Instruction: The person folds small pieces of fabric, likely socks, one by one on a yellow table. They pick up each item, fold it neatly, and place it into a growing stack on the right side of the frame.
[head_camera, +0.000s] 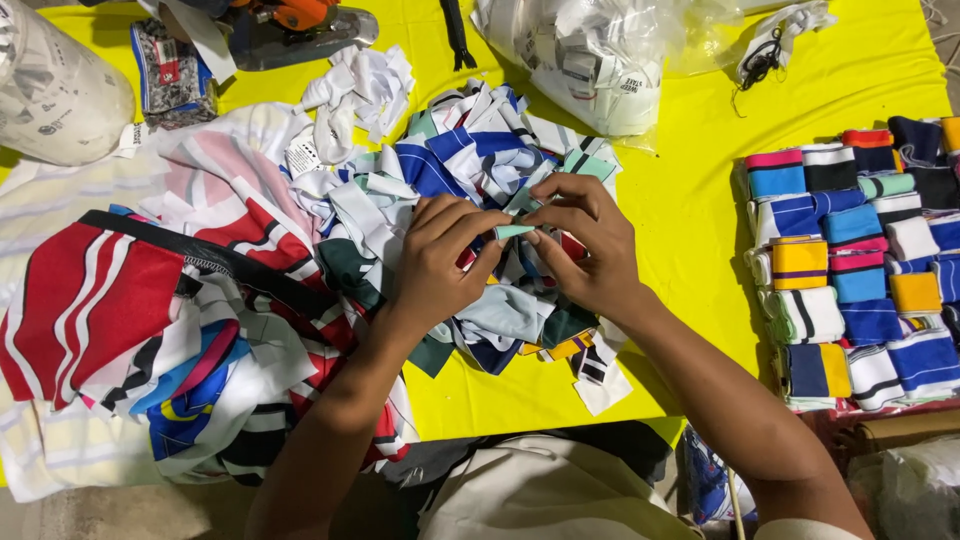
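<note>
Both hands, left (437, 262) and right (583, 245), pinching a small mint-green fabric strip (515, 231) above a heap of striped collar pieces (470, 170) on the yellow table (690, 200). Clear plastic bag of white labels (600, 60) beyond; folded stacks (860, 260) right.

A single head-worn camera looks steeply down from just above the person's forearms onto the yellow table (690, 230), close in; the table's near edge and the person's lap fill the bottom.

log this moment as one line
left hand: pinching mint fabric strip | right hand: pinching same strip | under: loose strip pile | surface: yellow table
</note>
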